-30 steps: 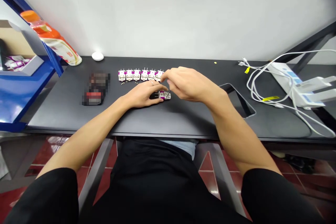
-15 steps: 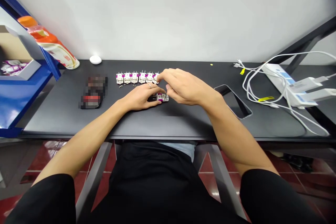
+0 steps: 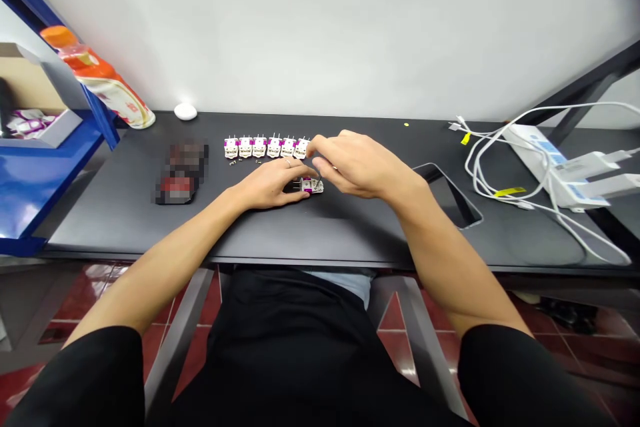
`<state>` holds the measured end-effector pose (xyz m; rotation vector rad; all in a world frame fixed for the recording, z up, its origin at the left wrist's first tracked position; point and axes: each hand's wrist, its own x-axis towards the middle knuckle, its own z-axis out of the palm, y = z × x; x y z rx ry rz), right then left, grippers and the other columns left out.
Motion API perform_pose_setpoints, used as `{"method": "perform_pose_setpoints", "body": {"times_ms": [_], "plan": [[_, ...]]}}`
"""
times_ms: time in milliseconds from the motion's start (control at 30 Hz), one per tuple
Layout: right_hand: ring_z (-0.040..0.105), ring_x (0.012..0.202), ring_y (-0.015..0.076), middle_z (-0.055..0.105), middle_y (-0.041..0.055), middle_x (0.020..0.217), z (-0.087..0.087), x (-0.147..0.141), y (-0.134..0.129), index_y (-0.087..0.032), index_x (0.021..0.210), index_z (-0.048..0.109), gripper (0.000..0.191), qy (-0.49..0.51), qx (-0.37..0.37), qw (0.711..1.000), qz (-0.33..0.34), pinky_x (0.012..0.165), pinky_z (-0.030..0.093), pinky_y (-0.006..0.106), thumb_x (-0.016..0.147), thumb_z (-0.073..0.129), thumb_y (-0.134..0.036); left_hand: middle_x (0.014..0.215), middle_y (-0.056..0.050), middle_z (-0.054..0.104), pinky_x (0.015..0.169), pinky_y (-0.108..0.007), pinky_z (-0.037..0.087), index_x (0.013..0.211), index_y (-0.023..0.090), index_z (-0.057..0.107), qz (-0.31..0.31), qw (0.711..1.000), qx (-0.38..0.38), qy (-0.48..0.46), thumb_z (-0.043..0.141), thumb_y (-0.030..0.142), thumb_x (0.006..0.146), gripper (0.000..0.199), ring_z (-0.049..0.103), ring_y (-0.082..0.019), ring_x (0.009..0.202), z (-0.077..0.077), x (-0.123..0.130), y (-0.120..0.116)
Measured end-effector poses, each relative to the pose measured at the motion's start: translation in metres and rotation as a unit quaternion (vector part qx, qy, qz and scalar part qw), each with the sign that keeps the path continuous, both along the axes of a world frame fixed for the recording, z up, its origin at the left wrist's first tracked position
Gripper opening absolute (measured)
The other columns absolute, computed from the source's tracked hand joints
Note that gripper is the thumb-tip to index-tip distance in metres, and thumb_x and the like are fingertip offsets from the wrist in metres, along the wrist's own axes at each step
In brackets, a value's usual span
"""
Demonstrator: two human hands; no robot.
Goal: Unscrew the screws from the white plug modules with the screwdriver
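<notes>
On the dark tabletop, my left hand (image 3: 270,185) pins a small white-and-purple module with metal pins (image 3: 309,185) between thumb and fingers. My right hand (image 3: 357,163) is closed just above the module's right end. From its fingers a thin screwdriver shaft (image 3: 319,181) runs down to the module; the handle is hidden in the hand. Behind my hands stands a row of several similar white-and-purple modules (image 3: 259,147), pins pointing up. The rightmost one is close to my right fingers. Tiny screws (image 3: 233,162) lie in front of the row.
A blurred-out black-and-red item (image 3: 180,173) and a white egg-shaped object (image 3: 185,111) are on the left. An orange-capped bottle (image 3: 107,83) leans beside a blue shelf with an open box (image 3: 55,130). To the right lie a phone (image 3: 453,197), white cables (image 3: 475,167) and a power strip (image 3: 545,167).
The whole view has shifted slightly. My right fingers have turned a little, and more of the screwdriver shaft shows. My left hand keeps its hold on the module.
</notes>
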<state>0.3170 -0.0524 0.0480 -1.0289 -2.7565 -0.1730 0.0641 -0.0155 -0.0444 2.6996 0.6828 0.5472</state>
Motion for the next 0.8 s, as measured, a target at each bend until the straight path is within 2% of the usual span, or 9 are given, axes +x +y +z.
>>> {"method": "perform_pose_setpoints", "body": {"times_ms": [100, 200, 300, 367, 467, 533, 700, 767, 800], "plan": [[0.051, 0.065, 0.0244, 0.07, 0.0045, 0.075, -0.0002, -0.0011, -0.0007, -0.019, 0.121, 0.065, 0.031, -0.004, 0.0, 1.0, -0.027, 0.081, 0.041, 0.039, 0.116, 0.034, -0.026, 0.131, -0.015, 0.08, 0.106, -0.041, 0.06, 0.15, 0.02, 0.072, -0.004, 1.0, 0.0, -0.006, 0.068, 0.045, 0.112, 0.045, 0.076, -0.031, 0.121, -0.0013, 0.0, 0.0008], [0.051, 0.067, 0.0251, 0.066, 0.001, 0.071, 0.0009, -0.0001, -0.0022, -0.019, 0.129, 0.062, 0.031, 0.024, -0.01, 0.999, -0.022, 0.082, 0.043, 0.039, 0.109, 0.038, -0.018, 0.13, -0.013, 0.08, 0.103, -0.039, 0.06, 0.15, 0.023, 0.072, 0.002, 1.0, -0.01, -0.004, 0.068, 0.045, 0.112, 0.044, 0.076, -0.029, 0.119, 0.0003, 0.0003, -0.0004], [0.056, 0.072, 0.0254, 0.07, 0.0022, 0.08, 0.0028, 0.0011, -0.0034, -0.02, 0.134, 0.059, 0.035, 0.052, -0.03, 0.998, -0.002, 0.085, 0.047, 0.04, 0.103, 0.043, -0.016, 0.129, -0.012, 0.079, 0.101, -0.037, 0.06, 0.147, 0.024, 0.072, 0.008, 1.0, -0.012, 0.002, 0.069, 0.045, 0.112, 0.041, 0.076, -0.028, 0.116, 0.0023, 0.0006, -0.0021], [0.057, 0.072, 0.0254, 0.072, 0.0038, 0.083, 0.003, 0.0006, -0.0036, -0.019, 0.134, 0.059, 0.032, 0.05, -0.033, 0.998, 0.001, 0.087, 0.048, 0.041, 0.105, 0.045, -0.02, 0.127, -0.012, 0.079, 0.1, -0.037, 0.06, 0.146, 0.023, 0.072, 0.01, 1.0, -0.007, 0.003, 0.069, 0.044, 0.111, 0.041, 0.075, -0.028, 0.114, 0.0023, 0.0007, -0.0023], [0.052, 0.068, 0.0252, 0.069, 0.0037, 0.076, 0.0011, -0.0011, -0.0032, -0.018, 0.127, 0.061, 0.027, 0.019, -0.017, 0.999, -0.026, 0.084, 0.045, 0.04, 0.113, 0.04, -0.028, 0.126, -0.013, 0.079, 0.101, -0.039, 0.06, 0.149, 0.022, 0.07, 0.007, 1.0, -0.003, 0.0, 0.071, 0.043, 0.11, 0.044, 0.075, -0.03, 0.115, 0.0015, 0.0005, -0.0016], [0.048, 0.066, 0.0248, 0.069, 0.004, 0.075, -0.0006, -0.0011, -0.0027, -0.02, 0.121, 0.062, 0.026, 0.004, -0.014, 0.999, -0.044, 0.079, 0.043, 0.039, 0.113, 0.038, -0.025, 0.127, -0.013, 0.079, 0.103, -0.039, 0.059, 0.151, 0.022, 0.069, 0.004, 1.0, -0.007, -0.001, 0.07, 0.043, 0.111, 0.045, 0.075, -0.029, 0.115, 0.0021, 0.0006, -0.0017], [0.056, 0.076, 0.026, 0.076, 0.0087, 0.093, -0.0013, 0.002, -0.0016, -0.02, 0.121, 0.062, 0.026, 0.03, -0.034, 0.999, 0.002, 0.084, 0.044, 0.039, 0.101, 0.046, -0.016, 0.13, -0.012, 0.079, 0.103, -0.038, 0.06, 0.149, 0.024, 0.07, 0.004, 1.0, -0.008, 0.003, 0.07, 0.042, 0.111, 0.042, 0.075, -0.029, 0.117, 0.0037, 0.0014, -0.0033], [0.056, 0.076, 0.0257, 0.078, 0.0102, 0.097, -0.0003, 0.0011, -0.0016, -0.02, 0.121, 0.061, 0.023, 0.034, -0.032, 0.999, 0.006, 0.085, 0.044, 0.04, 0.104, 0.045, -0.02, 0.127, -0.012, 0.08, 0.102, -0.037, 0.06, 0.147, 0.024, 0.07, 0.002, 1.0, 0.002, 0.0, 0.07, 0.041, 0.111, 0.04, 0.076, -0.028, 0.115, 0.0016, 0.0013, -0.003], [0.055, 0.074, 0.0256, 0.077, 0.0092, 0.094, 0.0002, -0.0001, -0.0017, -0.02, 0.12, 0.061, 0.021, 0.028, -0.032, 0.999, 0.001, 0.085, 0.044, 0.04, 0.109, 0.044, -0.024, 0.125, -0.012, 0.08, 0.101, -0.037, 0.06, 0.146, 0.023, 0.071, 0.003, 1.0, 0.008, -0.004, 0.07, 0.042, 0.111, 0.04, 0.076, -0.028, 0.113, 0.0001, 0.0011, -0.0026]]}}
